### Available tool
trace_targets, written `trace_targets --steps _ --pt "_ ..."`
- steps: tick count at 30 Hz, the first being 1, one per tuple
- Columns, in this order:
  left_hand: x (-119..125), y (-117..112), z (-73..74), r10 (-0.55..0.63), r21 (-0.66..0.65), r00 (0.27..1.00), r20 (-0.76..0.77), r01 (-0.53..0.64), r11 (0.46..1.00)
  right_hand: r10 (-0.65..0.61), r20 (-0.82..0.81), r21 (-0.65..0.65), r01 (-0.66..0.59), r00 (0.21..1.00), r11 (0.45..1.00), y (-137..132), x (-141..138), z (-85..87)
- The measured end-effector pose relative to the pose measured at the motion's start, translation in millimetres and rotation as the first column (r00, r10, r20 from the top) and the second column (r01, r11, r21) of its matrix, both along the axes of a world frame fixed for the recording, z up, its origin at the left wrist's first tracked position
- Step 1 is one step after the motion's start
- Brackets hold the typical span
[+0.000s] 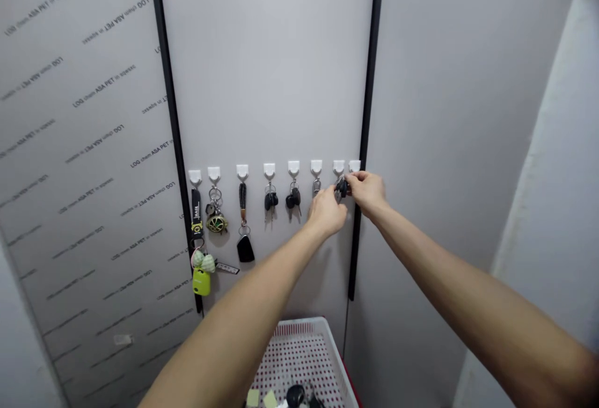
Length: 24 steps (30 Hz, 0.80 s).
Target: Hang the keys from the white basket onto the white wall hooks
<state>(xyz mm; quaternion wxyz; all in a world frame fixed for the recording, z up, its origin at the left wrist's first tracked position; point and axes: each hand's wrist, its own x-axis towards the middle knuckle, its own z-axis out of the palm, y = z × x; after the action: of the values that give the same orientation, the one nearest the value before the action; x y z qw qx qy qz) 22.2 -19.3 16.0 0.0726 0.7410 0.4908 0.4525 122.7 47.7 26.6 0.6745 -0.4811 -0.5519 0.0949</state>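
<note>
A bunch of keys with black heads (342,188) hangs just below a white hook (339,166) near the right end of the row. My right hand (369,191) pinches the bunch from the right, close to its ring. From the lower left my left hand (328,211) is closed on the same bunch, its fingertips partly hidden. Behind my left hand, another key bunch (317,185) hangs from its own hook and is mostly covered. The last hook (354,165) sits just above my right fingers.
Leftward hang two key bunches (270,199), a braided strap with a black fob (245,249), a round green-gold keychain (216,223) and a black strap with a lime case (201,282). Below stands a white perforated basket (333,358) holding dark items (296,395) and pale yellow pieces.
</note>
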Motion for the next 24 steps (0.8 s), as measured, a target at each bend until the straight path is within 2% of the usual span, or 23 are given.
trace_targets --steps 2,5,8,10,11,13,15,16,17,18,19,20,21,22,24 --pt "2 4 3.3 0.010 -0.002 1.000 -0.015 -0.010 1.000 -0.077 0.058 -0.023 0.078 0.995 0.997 5 1 0.5" --pt "0 8 1.2 0.014 -0.025 1.000 -0.016 -0.015 1.000 -0.110 0.151 -0.084 0.124 0.982 0.989 7 1 -0.3" --pt "-8 5 -15.4 -0.020 -0.037 1.000 0.011 0.021 0.999 -0.108 0.172 -0.087 0.125 0.979 0.988 3 3 -5.3" --pt "-20 -2 -39.5 -0.077 -0.061 0.996 0.043 0.080 0.995 -0.131 0.125 -0.030 0.136 0.983 0.990 -4 4 -18.5" --pt "-28 -7 -56.3 -0.106 -0.089 0.993 0.059 0.111 0.990 -0.145 0.098 -0.002 0.146 0.984 0.989 -10 4 -30.3" --pt "-48 -21 -98.1 -0.135 -0.181 0.988 0.071 0.146 0.973 -0.132 0.099 0.003 0.132 0.986 0.991 -26 2 -65.8" --pt "-70 -38 -146.0 -0.121 -0.312 0.992 0.045 0.129 0.941 0.035 0.241 -0.112 -0.008 0.970 0.994 -48 -4 -114.2" --pt "-80 -47 -169.5 -0.105 -0.385 0.994 0.020 0.105 0.917 0.190 0.345 -0.222 -0.116 0.919 0.968 -62 -9 -140.3" --pt "-89 -57 -191.4 -0.096 -0.459 0.995 -0.014 0.079 0.885 0.386 0.445 -0.372 -0.226 0.808 0.901 -76 -15 -165.7" --pt "-96 -65 -210.6 -0.093 -0.522 0.994 -0.052 0.052 0.851 0.561 0.515 -0.519 -0.285 0.648 0.806 -89 -21 -189.0" --pt "-101 -72 -226.7 -0.101 -0.566 0.990 -0.094 0.030 0.824 0.652 0.558 -0.620 -0.264 0.514 0.738 -100 -28 -209.1" --pt "-105 -78 -239.3 -0.110 -0.593 0.985 -0.132 0.010 0.805 0.705 0.586 -0.690 -0.209 0.400 0.693 -109 -35 -225.4" --pt "-107 -82 -248.6 -0.119 -0.608 0.980 -0.162 -0.004 0.794 0.727 0.609 -0.725 -0.149 0.318 0.672 -114 -41 -237.7" --pt "-108 -84 -255.0 -0.130 -0.621 0.974 -0.183 -0.012 0.784 0.730 0.628 -0.738 -0.094 0.269 0.669 -118 -48 -246.2" --pt "-108 -84 -261.4 -0.157 -0.664 0.969 -0.191 -0.009 0.748 0.736 0.636 -0.750 -0.037 0.234 0.660 -118 -57 -254.5"
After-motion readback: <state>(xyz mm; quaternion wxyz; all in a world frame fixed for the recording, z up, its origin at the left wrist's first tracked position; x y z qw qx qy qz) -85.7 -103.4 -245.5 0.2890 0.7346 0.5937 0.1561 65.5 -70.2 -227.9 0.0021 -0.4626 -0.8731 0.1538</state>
